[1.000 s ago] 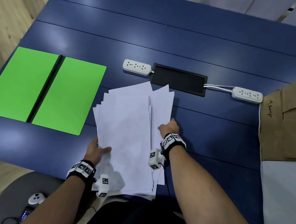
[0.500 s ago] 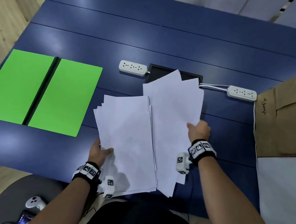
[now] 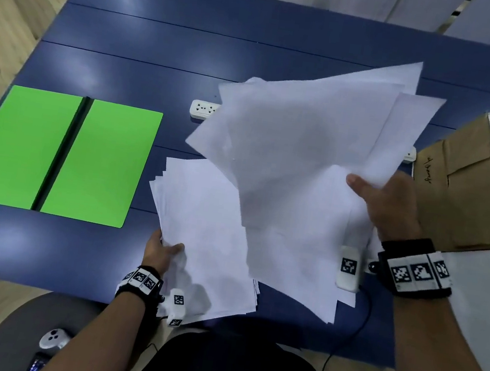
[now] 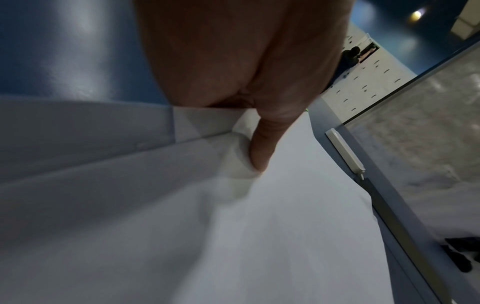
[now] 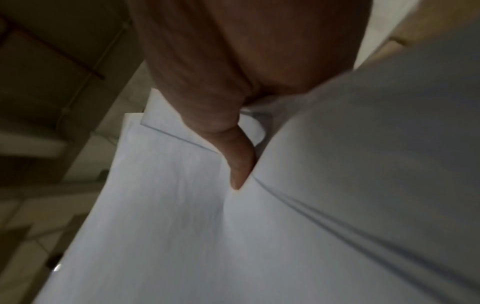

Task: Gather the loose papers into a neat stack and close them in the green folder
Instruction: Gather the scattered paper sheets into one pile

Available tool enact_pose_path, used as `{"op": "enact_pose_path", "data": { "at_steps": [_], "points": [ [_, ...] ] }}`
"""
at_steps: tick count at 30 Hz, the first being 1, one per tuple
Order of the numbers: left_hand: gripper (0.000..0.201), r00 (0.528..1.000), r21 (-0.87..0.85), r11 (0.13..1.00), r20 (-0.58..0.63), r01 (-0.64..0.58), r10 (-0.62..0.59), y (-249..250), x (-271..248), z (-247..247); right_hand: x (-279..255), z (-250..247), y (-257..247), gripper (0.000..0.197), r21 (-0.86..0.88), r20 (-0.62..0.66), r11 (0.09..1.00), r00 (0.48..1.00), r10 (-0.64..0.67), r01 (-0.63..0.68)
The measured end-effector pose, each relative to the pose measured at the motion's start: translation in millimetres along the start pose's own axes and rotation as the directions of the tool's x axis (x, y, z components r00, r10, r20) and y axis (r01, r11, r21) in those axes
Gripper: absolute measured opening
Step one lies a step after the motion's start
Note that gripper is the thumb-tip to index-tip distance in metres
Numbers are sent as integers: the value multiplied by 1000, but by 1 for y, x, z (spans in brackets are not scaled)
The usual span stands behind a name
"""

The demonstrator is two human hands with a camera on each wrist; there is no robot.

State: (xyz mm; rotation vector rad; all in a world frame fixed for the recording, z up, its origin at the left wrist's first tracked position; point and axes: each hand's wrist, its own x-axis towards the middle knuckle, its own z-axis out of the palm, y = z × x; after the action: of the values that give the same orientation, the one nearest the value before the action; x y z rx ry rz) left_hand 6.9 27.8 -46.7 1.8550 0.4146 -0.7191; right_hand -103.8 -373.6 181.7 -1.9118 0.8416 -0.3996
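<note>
The green folder point(image 3: 60, 155) lies open and flat on the left of the blue table point(image 3: 255, 46). My left hand point(image 3: 163, 251) pinches the near left edge of a fanned stack of white papers point(image 3: 203, 232) on the table; its thumb point(image 4: 262, 148) lies on top of those papers point(image 4: 233, 236). My right hand point(image 3: 387, 204) grips a second bunch of white sheets point(image 3: 306, 137), lifted and tilted above the table to the right of the stack. In the right wrist view its thumb point(image 5: 239, 164) presses on these sheets point(image 5: 182, 226). The fingers underneath are hidden.
A white power strip point(image 3: 204, 109) lies behind the papers, partly covered by them. A brown cardboard box point(image 3: 467, 189) stands at the right edge. A grey stool with a white controller point(image 3: 52, 338) is below the table's near edge.
My right hand has pulled its bunch of sheets off the stack, lifting it up and to the right. The left hand keeps its hold on the stack's near edge.
</note>
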Motion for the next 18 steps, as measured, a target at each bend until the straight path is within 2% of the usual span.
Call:
{"op": "enact_pose_path", "data": {
  "at_steps": [2, 4, 7, 10, 11, 14, 15, 17, 18],
  "points": [
    [44, 1000, -7, 1000, 7, 4, -4, 4, -2, 1, 5, 4, -5, 19, 177, 55, 984, 998, 24, -34],
    [45, 1000, -15, 1000, 18, 16, -15, 4, -2, 1, 11, 15, -4, 24, 364, 144, 924, 987, 67, -115],
    [39, 998, -27, 999, 38, 42, -41, 8, -3, 3, 22, 48, 13, 34, 458, 256, 856, 958, 132, -240],
    [25, 997, -104, 993, 52, 63, -58, 12, -2, -1, 26, 100, 41, 41, 281, 338, 892, 906, 254, -355],
    [31, 995, -120, 989, 57, 91, -85, 14, -2, -1, 24, 118, 52, 41, 198, 360, 901, 883, 300, -387],
    [90, 965, -175, 949, 39, 261, -258, 12, 7, -6, 10, 167, 84, 40, -25, 374, 900, 831, 411, -434],
    [101, 964, -171, 949, 16, 264, -265, 11, 8, -9, 3, 181, 93, 39, -84, 355, 895, 826, 437, -438],
    [101, 978, -131, 969, 22, 208, -207, 7, 14, -9, -13, 202, 104, 36, -170, 324, 885, 823, 466, -434],
    [89, 983, -96, 979, 32, 181, -179, 8, 12, -9, -20, 209, 107, 36, -215, 312, 879, 823, 474, -425]
  ]
}}
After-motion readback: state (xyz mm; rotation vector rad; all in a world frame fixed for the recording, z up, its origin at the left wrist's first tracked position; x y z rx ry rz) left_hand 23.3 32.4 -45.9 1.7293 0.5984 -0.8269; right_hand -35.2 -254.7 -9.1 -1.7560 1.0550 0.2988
